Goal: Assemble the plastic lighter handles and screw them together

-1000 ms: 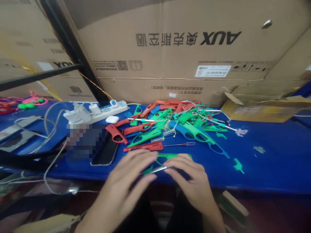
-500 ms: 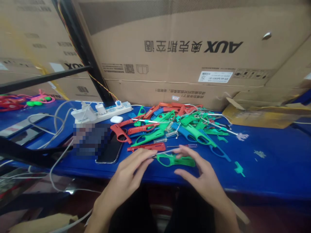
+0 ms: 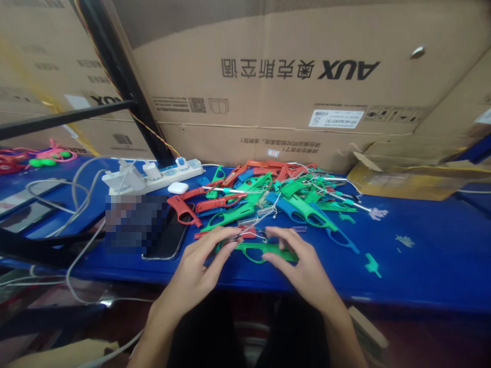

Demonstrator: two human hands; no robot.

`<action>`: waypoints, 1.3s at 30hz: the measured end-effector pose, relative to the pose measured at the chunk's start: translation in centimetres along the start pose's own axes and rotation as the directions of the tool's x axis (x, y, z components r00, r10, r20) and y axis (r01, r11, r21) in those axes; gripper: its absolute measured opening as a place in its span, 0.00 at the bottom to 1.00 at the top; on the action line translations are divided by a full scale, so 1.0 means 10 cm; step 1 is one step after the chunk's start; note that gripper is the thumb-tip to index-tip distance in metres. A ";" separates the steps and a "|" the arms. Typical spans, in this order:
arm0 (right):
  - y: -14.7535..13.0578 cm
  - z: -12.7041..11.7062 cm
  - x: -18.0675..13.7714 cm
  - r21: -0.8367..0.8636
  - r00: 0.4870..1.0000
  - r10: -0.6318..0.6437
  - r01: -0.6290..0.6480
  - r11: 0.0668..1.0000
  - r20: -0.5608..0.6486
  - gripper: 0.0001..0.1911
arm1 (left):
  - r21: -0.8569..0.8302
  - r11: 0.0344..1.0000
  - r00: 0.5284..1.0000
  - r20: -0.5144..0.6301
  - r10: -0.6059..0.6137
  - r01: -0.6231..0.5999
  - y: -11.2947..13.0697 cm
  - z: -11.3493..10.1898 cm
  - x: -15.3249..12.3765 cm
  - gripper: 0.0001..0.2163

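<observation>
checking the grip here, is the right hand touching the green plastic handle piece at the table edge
Touching. The head view shows the right hand with fingertips resting on the right end of the green handle piece, no gap visible.

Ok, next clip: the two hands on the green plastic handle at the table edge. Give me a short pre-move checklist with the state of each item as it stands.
1. Green handle lies flat on the blue table, near its front edge: ok.
2. Right hand fingers on the handle's right end: ok.
3. Left hand fingertips at the handle's left end, by a thin metal rod: ok; whether it pinches the rod, cannot tell.
4. Rod seated in the handle: cannot tell.
5. Space behind the handle: not ok, a red handle and the pile of parts lie right there.
6. Phone lies apart, to the left of the hands: ok.
</observation>
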State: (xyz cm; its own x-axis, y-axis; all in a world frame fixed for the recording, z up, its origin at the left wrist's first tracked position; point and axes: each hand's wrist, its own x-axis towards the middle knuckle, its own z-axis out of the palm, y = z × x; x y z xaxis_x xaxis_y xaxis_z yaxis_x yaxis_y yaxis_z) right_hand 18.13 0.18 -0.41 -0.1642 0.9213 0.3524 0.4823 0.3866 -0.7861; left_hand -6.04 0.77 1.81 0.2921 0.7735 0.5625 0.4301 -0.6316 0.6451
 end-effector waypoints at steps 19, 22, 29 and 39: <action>-0.02 -0.14 -0.14 -0.032 0.994 -0.061 0.058 0.998 -0.092 0.12 | 0.172 0.967 0.981 0.069 0.180 -0.190 -0.26 0.07 -0.04 0.16; -0.03 -0.13 -0.17 -0.029 0.993 -0.050 0.048 0.998 -0.102 0.11 | 0.147 0.975 0.985 0.073 0.159 -0.168 -0.25 0.08 -0.05 0.17; -0.04 -0.15 -0.21 -0.013 0.996 0.012 -0.013 1.000 -0.085 0.10 | 0.140 0.985 0.992 0.087 0.091 -0.103 -0.22 0.09 -0.10 0.14; -0.03 -0.14 -0.21 -0.070 0.997 0.035 -0.040 0.997 -0.066 0.11 | 0.135 0.986 0.995 0.013 0.099 -0.099 -0.20 0.09 -0.10 0.13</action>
State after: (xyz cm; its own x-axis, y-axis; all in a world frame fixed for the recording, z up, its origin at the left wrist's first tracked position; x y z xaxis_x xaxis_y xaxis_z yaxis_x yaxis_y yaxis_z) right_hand 19.55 -1.91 -0.25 -0.0900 0.9296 0.3574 0.5472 0.3460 -0.7621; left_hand -6.41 1.28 -0.49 0.3445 0.7081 0.6163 0.5100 -0.6924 0.5104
